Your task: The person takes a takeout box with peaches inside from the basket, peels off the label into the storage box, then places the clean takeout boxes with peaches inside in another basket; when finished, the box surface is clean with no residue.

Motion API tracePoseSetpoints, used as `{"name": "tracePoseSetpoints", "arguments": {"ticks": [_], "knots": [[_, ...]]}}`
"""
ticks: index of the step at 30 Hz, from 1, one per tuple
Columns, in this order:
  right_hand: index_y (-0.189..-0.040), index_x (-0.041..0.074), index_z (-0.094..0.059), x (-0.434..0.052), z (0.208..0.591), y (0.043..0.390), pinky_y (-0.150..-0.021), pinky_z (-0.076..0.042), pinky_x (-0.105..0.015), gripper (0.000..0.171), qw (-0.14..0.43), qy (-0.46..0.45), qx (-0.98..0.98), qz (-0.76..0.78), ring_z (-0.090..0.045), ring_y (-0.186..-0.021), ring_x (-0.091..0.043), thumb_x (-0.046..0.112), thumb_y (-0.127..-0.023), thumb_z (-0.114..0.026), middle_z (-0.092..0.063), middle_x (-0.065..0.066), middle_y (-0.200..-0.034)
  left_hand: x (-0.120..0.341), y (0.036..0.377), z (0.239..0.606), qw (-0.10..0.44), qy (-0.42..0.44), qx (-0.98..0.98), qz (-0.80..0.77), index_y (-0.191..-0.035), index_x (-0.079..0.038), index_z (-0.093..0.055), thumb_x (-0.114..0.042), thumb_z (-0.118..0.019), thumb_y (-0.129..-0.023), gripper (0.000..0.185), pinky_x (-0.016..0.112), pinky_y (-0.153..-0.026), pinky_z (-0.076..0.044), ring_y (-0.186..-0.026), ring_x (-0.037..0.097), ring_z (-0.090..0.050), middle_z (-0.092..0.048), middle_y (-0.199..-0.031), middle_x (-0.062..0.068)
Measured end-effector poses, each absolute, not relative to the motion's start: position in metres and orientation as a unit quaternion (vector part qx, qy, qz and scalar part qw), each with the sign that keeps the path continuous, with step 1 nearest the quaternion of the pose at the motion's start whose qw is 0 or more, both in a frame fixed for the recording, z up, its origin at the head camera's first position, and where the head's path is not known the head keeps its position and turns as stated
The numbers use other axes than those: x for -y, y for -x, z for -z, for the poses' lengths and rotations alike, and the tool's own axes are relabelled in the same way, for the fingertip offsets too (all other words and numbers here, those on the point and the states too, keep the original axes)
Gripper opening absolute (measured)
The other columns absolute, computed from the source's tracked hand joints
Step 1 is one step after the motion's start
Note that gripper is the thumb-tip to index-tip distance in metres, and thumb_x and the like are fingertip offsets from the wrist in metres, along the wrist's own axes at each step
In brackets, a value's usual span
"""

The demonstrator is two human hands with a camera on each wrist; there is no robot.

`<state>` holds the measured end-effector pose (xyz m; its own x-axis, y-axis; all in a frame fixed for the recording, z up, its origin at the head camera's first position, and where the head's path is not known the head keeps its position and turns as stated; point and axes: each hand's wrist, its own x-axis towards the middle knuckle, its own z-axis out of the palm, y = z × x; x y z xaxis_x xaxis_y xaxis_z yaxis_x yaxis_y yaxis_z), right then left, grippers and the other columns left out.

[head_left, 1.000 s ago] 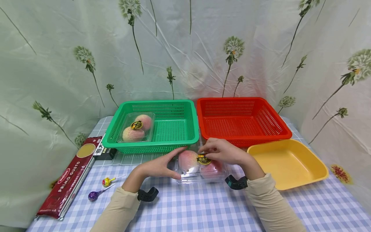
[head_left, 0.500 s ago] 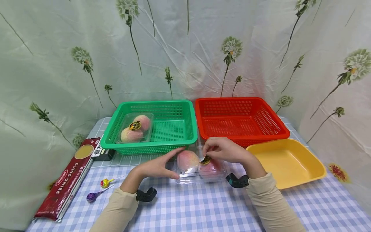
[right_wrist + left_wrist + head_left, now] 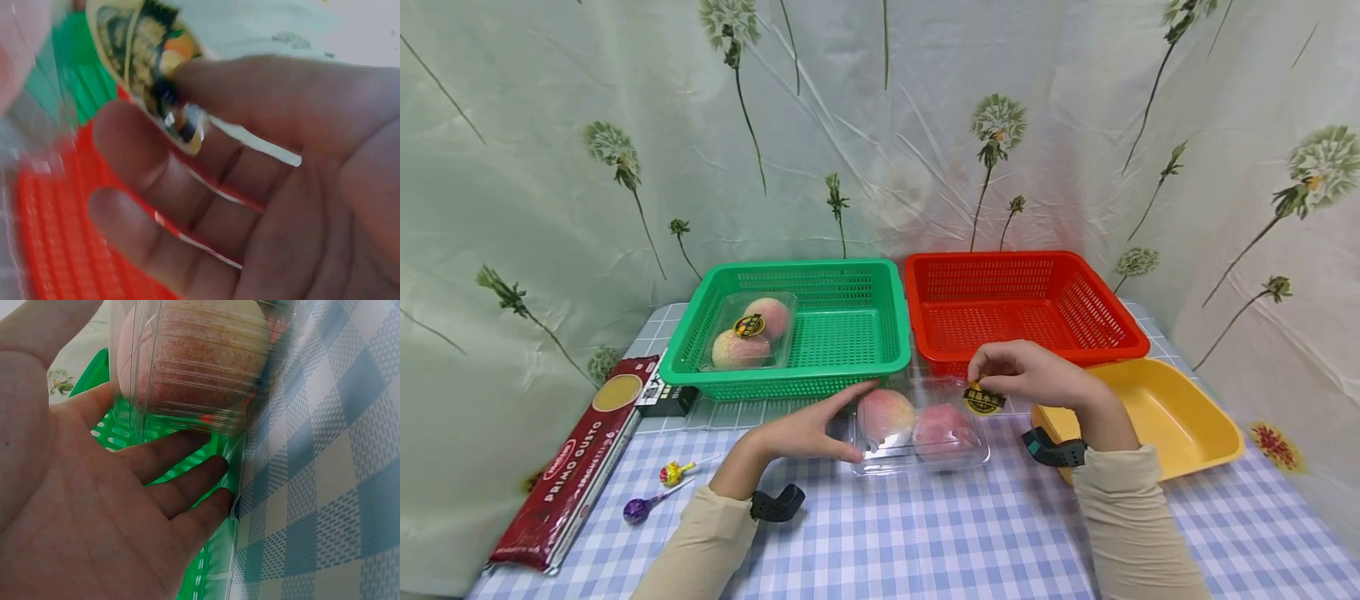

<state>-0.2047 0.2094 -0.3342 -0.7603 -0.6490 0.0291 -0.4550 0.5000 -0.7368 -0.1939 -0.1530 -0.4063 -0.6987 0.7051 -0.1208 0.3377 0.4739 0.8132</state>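
Observation:
A clear plastic box of two peaches [image 3: 883, 417] lies on the table below the green basket. My left hand [image 3: 801, 429] spans its left end, thumb by the front side and straight fingers towards the back. In the left wrist view the fingers [image 3: 187, 456] reach along the box's end [image 3: 194, 362], beside a peach. Just right of the box, my right hand [image 3: 1033, 379] pinches a black and gold sticker [image 3: 983, 398] between thumb and forefinger. Its printed face shows in the right wrist view, where the sticker [image 3: 140, 56] is somewhat blurred.
The green basket [image 3: 786, 385] contains another box of peaches [image 3: 752, 333]. Beside it are a red basket [image 3: 1022, 321] and a yellow tray [image 3: 1165, 425]. A red spaghetti packet [image 3: 576, 467], a black box [image 3: 670, 398] and two lollipops [image 3: 638, 510] lie at left.
The sticker has peeled up and come off the box lid. My right hand has moved right with it, away from the box. The left hand stays at the box's left end.

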Motion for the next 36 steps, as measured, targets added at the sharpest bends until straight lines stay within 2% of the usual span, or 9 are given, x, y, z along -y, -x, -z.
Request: {"name": "tracePoseSetpoints", "arguments": {"ticks": [6, 12, 22, 30, 36], "knots": [[-0.108, 0.014, -0.07, -0.236, 0.328, 0.203, -0.066, -0.057, -0.031, 0.014, 0.129, 0.255, -0.891, 0.354, -0.061, -0.079, -0.017, 0.008, -0.096, -0.064, -0.069, -0.005, -0.101, 0.153, 0.195, 0.407, 0.226, -0.315, -0.828, -0.404, -0.161, -0.025, -0.019, -0.033, -0.08, -0.085, 0.098, 0.059, -0.122, -0.02, -0.155, 0.028, -0.017, -0.019, -0.168, 0.002], [-0.115, 0.01, -0.071, -0.264, 0.327, 0.202, -0.067, -0.057, -0.031, 0.023, 0.141, 0.211, -0.913, 0.32, -0.061, -0.085, -0.017, 0.003, -0.094, -0.063, -0.071, -0.009, -0.111, 0.153, 0.195, 0.407, 0.228, -0.314, -0.827, -0.406, -0.161, -0.026, -0.018, -0.031, -0.079, -0.085, 0.097, 0.059, -0.122, -0.02, -0.155, 0.028, -0.017, -0.019, -0.168, 0.001], [-0.115, 0.001, -0.07, -0.297, 0.332, 0.204, -0.064, -0.059, -0.033, 0.024, 0.183, 0.153, -0.925, 0.297, -0.063, -0.084, -0.017, 0.002, -0.093, -0.06, -0.07, -0.012, -0.102, 0.152, 0.196, 0.407, 0.228, -0.317, -0.823, -0.412, -0.161, -0.025, -0.019, -0.034, -0.08, -0.084, 0.098, 0.058, -0.122, -0.02, -0.155, 0.027, -0.016, -0.019, -0.168, 0.001], [-0.117, 0.0, -0.069, -0.31, 0.34, 0.206, -0.062, -0.055, -0.033, 0.028, 0.238, 0.107, -0.915, 0.307, -0.057, -0.079, -0.018, 0.001, -0.093, -0.055, -0.062, -0.005, -0.088, 0.153, 0.196, 0.408, 0.232, -0.322, -0.817, -0.42, -0.161, -0.022, -0.019, -0.031, -0.08, -0.084, 0.099, 0.058, -0.123, -0.018, -0.155, 0.027, -0.014, -0.018, -0.168, 0.001], [-0.122, -0.003, -0.067, -0.312, 0.35, 0.208, -0.066, -0.055, -0.034, 0.034, 0.266, 0.098, -0.903, 0.324, -0.055, -0.083, -0.02, -0.003, -0.09, -0.053, -0.065, -0.009, -0.097, 0.153, 0.196, 0.408, 0.234, -0.321, -0.815, -0.421, -0.161, -0.023, -0.018, -0.032, -0.08, -0.085, 0.098, 0.059, -0.122, -0.019, -0.155, 0.028, -0.015, -0.018, -0.168, 0.001]]}}
